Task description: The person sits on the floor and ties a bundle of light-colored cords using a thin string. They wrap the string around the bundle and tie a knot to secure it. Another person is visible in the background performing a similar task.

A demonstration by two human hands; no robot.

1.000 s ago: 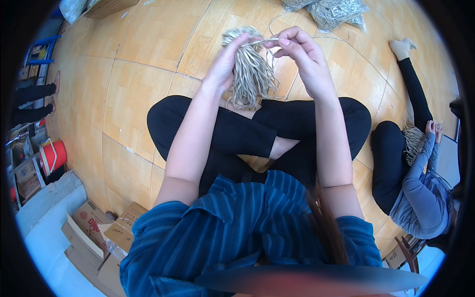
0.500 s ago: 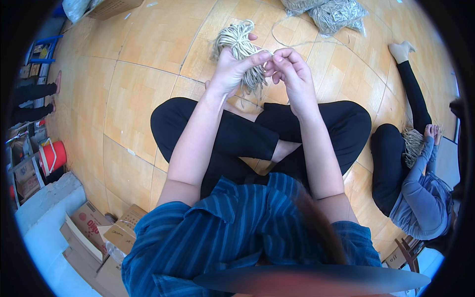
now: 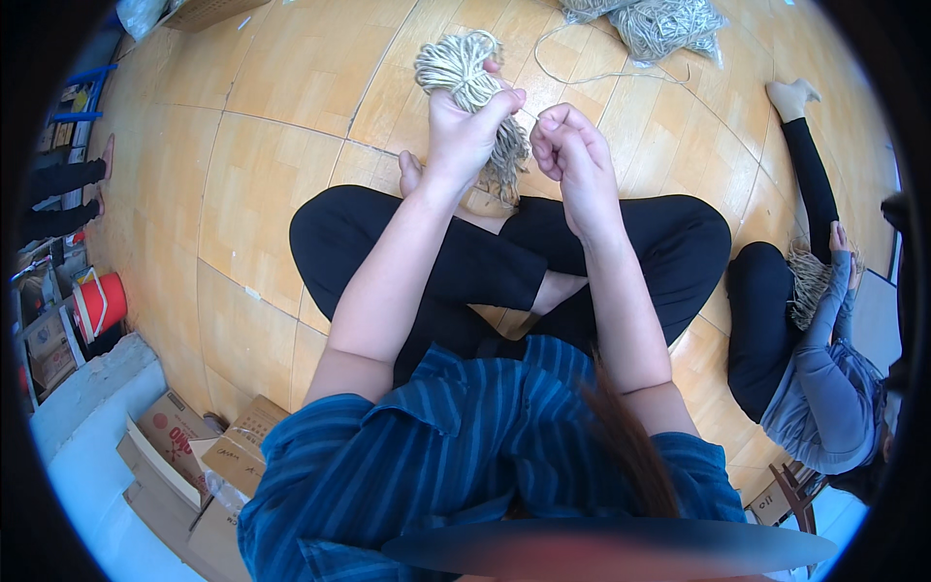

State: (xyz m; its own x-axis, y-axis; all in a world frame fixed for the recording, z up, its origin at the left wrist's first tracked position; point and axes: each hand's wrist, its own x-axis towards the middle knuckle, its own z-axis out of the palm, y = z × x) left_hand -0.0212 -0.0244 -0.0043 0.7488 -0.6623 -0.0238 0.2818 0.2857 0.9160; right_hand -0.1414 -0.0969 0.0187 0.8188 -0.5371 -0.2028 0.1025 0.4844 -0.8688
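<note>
On the head feed I have the cord bundle (image 3: 459, 70) at 12 o'clock, held above the floor just beyond the wearer's crossed legs. Left hand (image 3: 460, 141) is clamped on it at the gathered waist, loops fanned on top, loose strands hanging below. Right hand (image 3: 574, 153) is at 1 o'clock, just beside and apart from the bundle; its fingertips are drawn together. Can't tell if a strand is pinched between them.

Risks, my read: if the left grip slackens, the gathered waist could spread and the loops slip out of line. If the right does have a strand, a hard pull could skew the bundle or slide the strand out. Hanging ends look prone to tangling. Loose cord (image 3: 582, 81), arcing across the floor at 1 o'clock, could snag.

Work surface is the floor (image 3: 281, 184) itself: glossy tan, wood-look tiles, dark joints. Clear bags of cord (image 3: 667, 29) at 1 o'clock, farther out. Seated co-worker (image 3: 819, 398) between 3 and 4, with a similar bundle (image 3: 807, 281). Cardboard boxes (image 3: 242, 451) at 8, red bucket (image 3: 102, 303) at 9, someone's dark-trousered legs (image 3: 68, 199) between 9 and 10.
</note>
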